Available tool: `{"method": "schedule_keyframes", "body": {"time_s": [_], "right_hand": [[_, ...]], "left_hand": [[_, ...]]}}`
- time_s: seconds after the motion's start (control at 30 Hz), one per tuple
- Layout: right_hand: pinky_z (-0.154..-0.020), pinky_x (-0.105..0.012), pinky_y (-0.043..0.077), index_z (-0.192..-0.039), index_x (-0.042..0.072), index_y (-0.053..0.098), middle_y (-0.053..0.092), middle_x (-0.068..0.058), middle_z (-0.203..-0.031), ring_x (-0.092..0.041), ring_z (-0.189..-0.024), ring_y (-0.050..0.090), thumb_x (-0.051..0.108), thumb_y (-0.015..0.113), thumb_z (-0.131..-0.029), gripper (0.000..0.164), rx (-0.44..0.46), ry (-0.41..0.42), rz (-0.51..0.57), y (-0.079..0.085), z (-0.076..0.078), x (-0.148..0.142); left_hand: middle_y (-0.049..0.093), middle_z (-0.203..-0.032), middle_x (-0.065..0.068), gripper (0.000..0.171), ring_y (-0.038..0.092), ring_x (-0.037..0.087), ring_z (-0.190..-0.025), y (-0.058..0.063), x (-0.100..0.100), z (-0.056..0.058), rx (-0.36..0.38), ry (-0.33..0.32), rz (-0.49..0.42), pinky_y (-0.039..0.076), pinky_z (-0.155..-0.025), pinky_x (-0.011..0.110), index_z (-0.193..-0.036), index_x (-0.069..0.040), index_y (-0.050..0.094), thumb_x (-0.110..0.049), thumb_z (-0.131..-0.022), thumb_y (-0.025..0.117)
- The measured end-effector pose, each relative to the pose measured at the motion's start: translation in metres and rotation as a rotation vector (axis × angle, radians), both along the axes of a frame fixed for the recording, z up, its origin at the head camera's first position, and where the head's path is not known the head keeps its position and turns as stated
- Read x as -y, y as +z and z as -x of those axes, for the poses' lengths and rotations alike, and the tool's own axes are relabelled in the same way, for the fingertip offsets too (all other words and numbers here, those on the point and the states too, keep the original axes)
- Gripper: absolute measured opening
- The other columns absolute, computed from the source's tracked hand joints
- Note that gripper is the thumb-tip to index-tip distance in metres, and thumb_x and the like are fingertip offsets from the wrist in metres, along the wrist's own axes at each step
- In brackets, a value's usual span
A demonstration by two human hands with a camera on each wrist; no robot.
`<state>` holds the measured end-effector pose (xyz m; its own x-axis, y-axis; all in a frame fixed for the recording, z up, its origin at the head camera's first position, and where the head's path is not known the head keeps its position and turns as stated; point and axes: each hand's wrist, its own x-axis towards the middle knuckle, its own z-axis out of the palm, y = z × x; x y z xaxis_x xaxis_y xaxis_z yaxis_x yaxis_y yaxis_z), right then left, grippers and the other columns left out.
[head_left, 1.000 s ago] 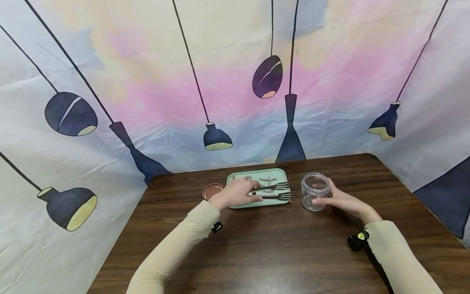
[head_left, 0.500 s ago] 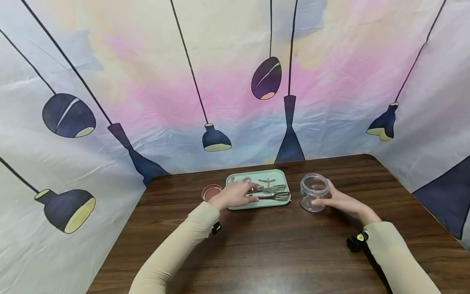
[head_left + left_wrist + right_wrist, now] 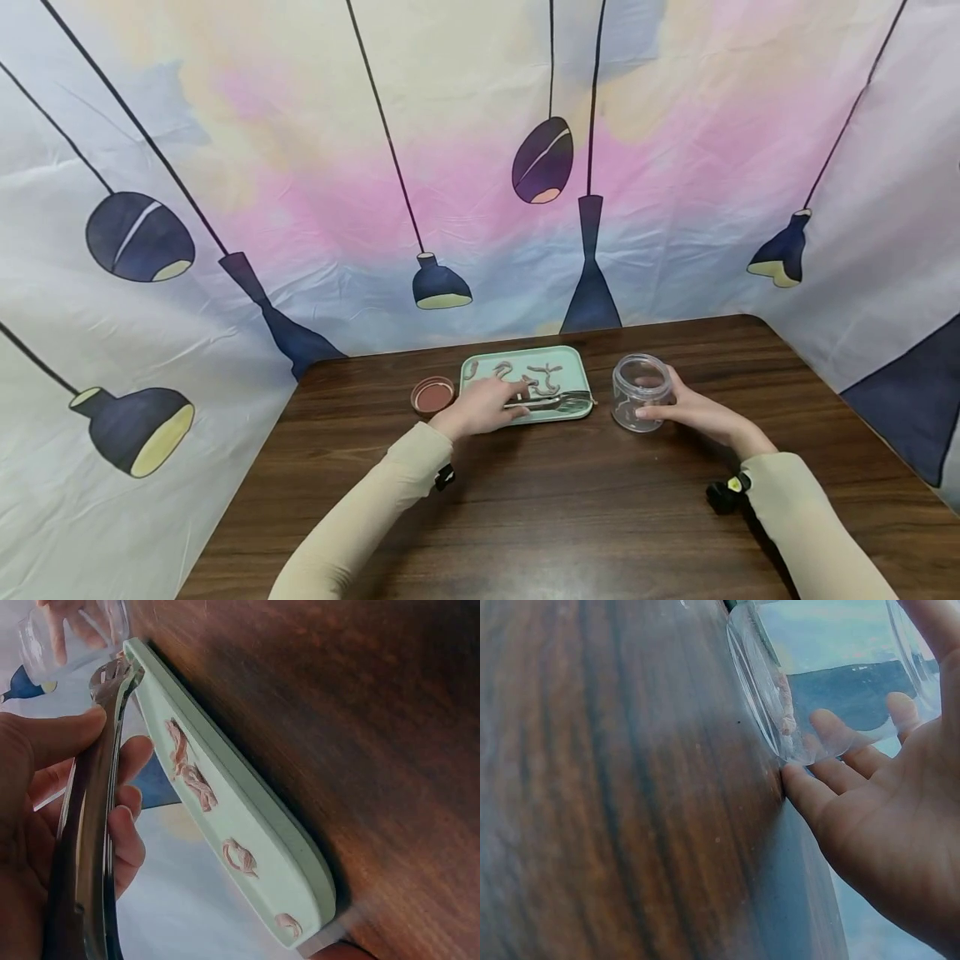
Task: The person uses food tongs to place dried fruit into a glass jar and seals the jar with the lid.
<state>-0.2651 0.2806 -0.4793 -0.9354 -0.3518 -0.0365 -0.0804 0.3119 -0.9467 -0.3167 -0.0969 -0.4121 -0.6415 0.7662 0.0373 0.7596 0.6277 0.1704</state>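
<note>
Shiny metal tongs [image 3: 94, 802]: L hand [image 3: 486, 406] clamping | R hand [image 3: 686, 406] gripping clear cylindrical plastic-look jar [image 3: 630, 398] | I'm fearing twisted pink strips [image 3: 200, 789] poss. slipping w/ too-weak squeeze

Pastel backdrop [image 3: 480, 183], printed navy lamps [image 3: 441, 285], brown table [image 3: 585, 508]

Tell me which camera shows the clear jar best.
The head view: the clear jar appears uncropped, rim to base. The right wrist view is closer but crops it; the left wrist view shows only part, at top left.
</note>
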Motion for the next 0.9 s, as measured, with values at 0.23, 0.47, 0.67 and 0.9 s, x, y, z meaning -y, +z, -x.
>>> {"method": "schedule_keyframes", "body": {"time_s": [0.23, 0.47, 0.67, 0.9], "right_hand": [[-0.108, -0.064, 0.027, -0.157, 0.014, 0.002, 0.026, -0.025, -0.159, -0.046, -0.145, 0.025, 0.025, 0.070, -0.096, 0.093, 0.005, -0.006, 0.002, 0.001, -0.001, 0.001], [-0.107, -0.061, 0.031, -0.158, 0.014, 0.002, 0.026, -0.025, -0.158, -0.046, -0.144, 0.028, 0.024, 0.070, -0.096, 0.092, -0.004, 0.001, 0.001, 0.000, -0.001, 0.001], [-0.109, -0.066, 0.025, -0.160, 0.014, -0.005, 0.017, -0.026, -0.161, -0.048, -0.147, 0.018, 0.026, 0.071, -0.095, 0.100, 0.023, -0.012, -0.008, 0.000, -0.001, 0.000], [-0.110, -0.068, 0.021, -0.160, 0.014, -0.011, 0.014, -0.027, -0.162, -0.048, -0.148, 0.014, 0.029, 0.071, -0.095, 0.105, 0.042, -0.014, -0.015, 0.000, -0.001, 0.000]], "left_hand": [[0.072, -0.100, 0.003, 0.026, 0.063, 0.012, -0.068, 0.026, 0.003, 0.002, -0.057, 0.069, -0.147, 0.053, -0.074, 0.040, -0.122, -0.015, 0.068, -0.031, -0.102, 0.063], [0.074, -0.106, 0.002, 0.027, 0.069, 0.014, -0.077, 0.066, -0.023, 0.000, -0.120, 0.002, -0.216, 0.055, -0.076, 0.036, -0.124, -0.015, 0.068, -0.031, -0.102, 0.063], [0.073, -0.097, 0.000, 0.035, 0.062, 0.009, -0.066, 0.080, -0.055, -0.006, -0.109, -0.071, -0.081, 0.051, -0.064, 0.030, -0.128, -0.014, 0.066, -0.037, -0.102, 0.061], [0.068, -0.128, 0.003, 0.058, 0.068, 0.018, -0.104, 0.072, -0.049, -0.005, -0.061, 0.025, -0.056, 0.055, -0.082, 0.038, -0.144, -0.015, 0.056, -0.051, -0.098, 0.062]]}}
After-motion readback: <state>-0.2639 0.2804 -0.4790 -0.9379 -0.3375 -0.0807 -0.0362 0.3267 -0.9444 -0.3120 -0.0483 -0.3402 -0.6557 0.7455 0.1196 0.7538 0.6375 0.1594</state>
